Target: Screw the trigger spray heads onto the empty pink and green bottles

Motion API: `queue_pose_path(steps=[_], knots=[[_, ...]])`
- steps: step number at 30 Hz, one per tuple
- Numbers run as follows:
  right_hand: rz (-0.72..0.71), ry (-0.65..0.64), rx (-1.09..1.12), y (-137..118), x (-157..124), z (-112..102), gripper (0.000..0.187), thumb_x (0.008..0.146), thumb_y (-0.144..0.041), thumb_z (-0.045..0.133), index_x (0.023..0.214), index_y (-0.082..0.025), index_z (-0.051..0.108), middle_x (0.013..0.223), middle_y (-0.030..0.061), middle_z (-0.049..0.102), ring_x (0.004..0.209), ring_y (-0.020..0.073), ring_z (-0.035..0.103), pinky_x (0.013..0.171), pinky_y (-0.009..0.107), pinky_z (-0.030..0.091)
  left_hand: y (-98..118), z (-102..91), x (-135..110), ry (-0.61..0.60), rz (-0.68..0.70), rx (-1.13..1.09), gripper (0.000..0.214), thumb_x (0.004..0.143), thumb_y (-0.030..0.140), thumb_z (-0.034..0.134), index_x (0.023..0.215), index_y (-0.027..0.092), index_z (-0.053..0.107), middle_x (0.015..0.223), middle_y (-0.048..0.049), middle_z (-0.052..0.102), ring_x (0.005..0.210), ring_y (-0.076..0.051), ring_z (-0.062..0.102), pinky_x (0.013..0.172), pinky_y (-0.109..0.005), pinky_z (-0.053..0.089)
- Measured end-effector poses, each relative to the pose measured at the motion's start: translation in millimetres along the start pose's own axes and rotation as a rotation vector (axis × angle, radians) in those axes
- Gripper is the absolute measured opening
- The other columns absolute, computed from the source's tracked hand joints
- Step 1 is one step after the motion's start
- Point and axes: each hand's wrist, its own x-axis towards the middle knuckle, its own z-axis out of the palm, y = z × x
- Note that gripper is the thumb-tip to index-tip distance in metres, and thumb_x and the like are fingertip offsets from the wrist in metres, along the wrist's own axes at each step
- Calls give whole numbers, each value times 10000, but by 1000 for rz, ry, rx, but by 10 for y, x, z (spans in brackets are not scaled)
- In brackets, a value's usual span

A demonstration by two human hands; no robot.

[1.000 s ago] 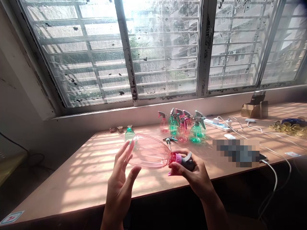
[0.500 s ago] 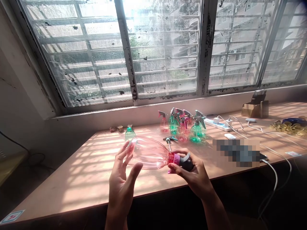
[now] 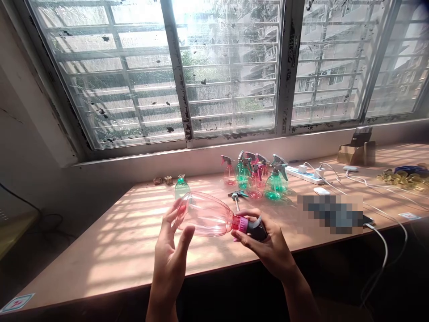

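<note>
I hold a clear pink spray bottle (image 3: pixel 208 217) sideways above the front of the wooden table (image 3: pixel 110 250). My left hand (image 3: pixel 172 250) cups its base, fingers curved round it. My right hand (image 3: pixel 264 246) is closed on the grey trigger head with its pink collar (image 3: pixel 251 226) at the bottle's neck. A loose spray head with its tube (image 3: pixel 237 196) lies on the table just behind the bottle. A small green bottle without a head (image 3: pixel 181 186) stands behind my left hand.
Several pink and green spray bottles (image 3: pixel 258 176) stand grouped near the window sill. A power strip (image 3: pixel 303 174) with cables, a white mouse (image 3: pixel 321 191), a brown box (image 3: pixel 357 152) and gold pieces (image 3: pixel 404 179) lie to the right. Two tiny cages (image 3: pixel 163 180) sit at the back.
The bottle has tipped slightly lower and turned a little in my hands; my right hand has shifted on the trigger head. My left hand stays at the base.
</note>
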Motion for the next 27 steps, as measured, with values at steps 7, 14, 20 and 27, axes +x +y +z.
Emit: queue_pose_path(steps=[7, 14, 20, 27], knots=[[129, 70, 187, -109, 15, 40, 404, 765, -407, 894, 1034, -192, 683, 761, -15, 715, 646, 141, 667, 679, 321, 653, 26, -86, 14, -123, 86, 53, 490, 929, 394, 710, 1401, 369, 585, 1600, -39, 446, 1502, -325, 377, 1235, -491, 327], [65, 21, 79, -88, -1, 1, 365, 814, -385, 861, 1065, -193, 680, 829, 9, 739, 719, 153, 685, 703, 292, 630, -7, -100, -11, -103, 50, 64, 574, 892, 489, 735, 1409, 306, 566, 1518, -85, 543, 1459, -347, 437, 1226, -532, 328], [24, 0, 31, -48, 1, 40, 346, 816, -375, 859, 1063, -206, 685, 842, 6, 751, 715, 152, 694, 680, 272, 614, 23, -46, -16, 22, 4, -2, 475, 891, 474, 741, 1317, 293, 638, 1461, -77, 598, 1396, -335, 517, 1181, -524, 401], [127, 123, 234, -165, -7, 37, 442, 720, -419, 922, 1009, -165, 705, 740, 11, 746, 603, 165, 694, 644, 353, 671, 76, -95, -52, -139, 42, 2, 519, 925, 391, 722, 1420, 357, 572, 1540, -35, 539, 1456, -299, 457, 1206, -467, 386]])
